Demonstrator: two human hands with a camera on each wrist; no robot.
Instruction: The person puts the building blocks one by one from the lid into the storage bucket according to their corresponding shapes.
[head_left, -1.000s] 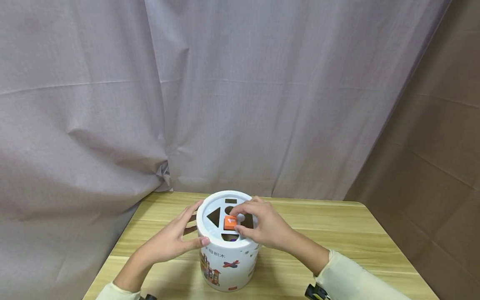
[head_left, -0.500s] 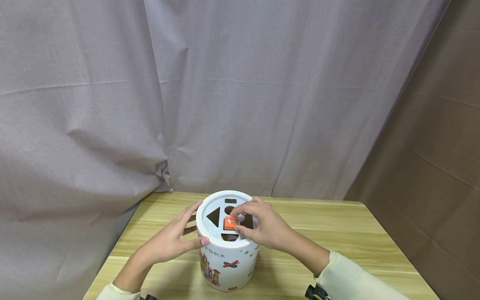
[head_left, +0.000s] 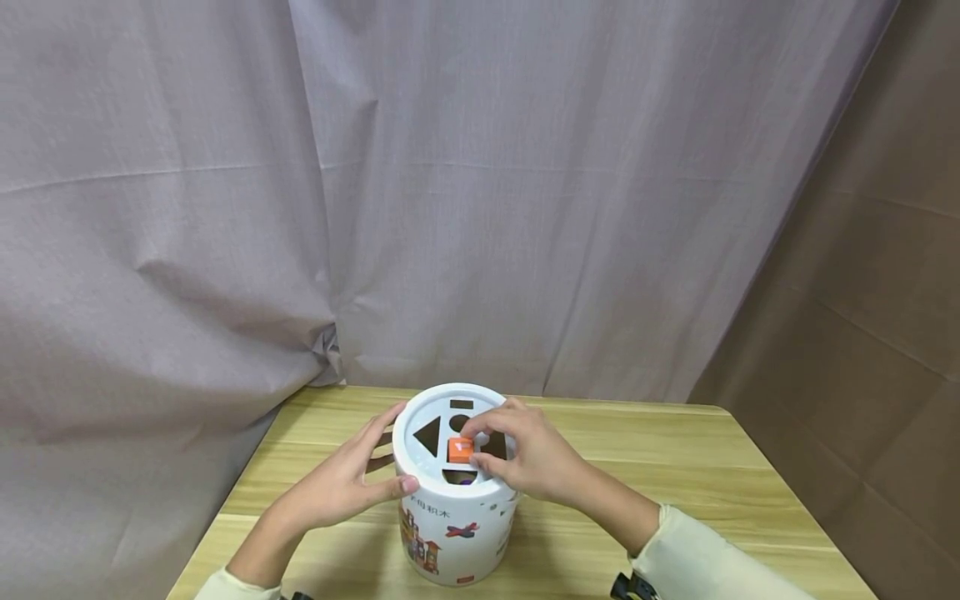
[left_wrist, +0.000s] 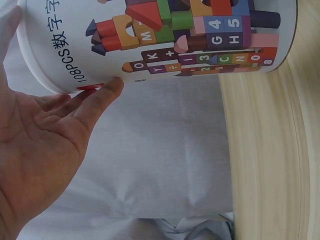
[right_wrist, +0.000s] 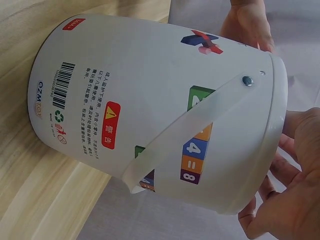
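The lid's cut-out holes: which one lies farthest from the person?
The small rectangular slot, at the far edge of the bucket lid; the triangle and the semicircle lie nearer.

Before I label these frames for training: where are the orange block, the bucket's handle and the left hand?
orange block (head_left: 461, 449), head view, top face.
handle (right_wrist: 200, 127), right wrist view, mid-strap.
left hand (head_left: 341, 483), head view, back of hand.

A wooden table (head_left: 675, 467) stands before a grey curtain (head_left: 450, 208) and brown cloth (head_left: 862, 333).
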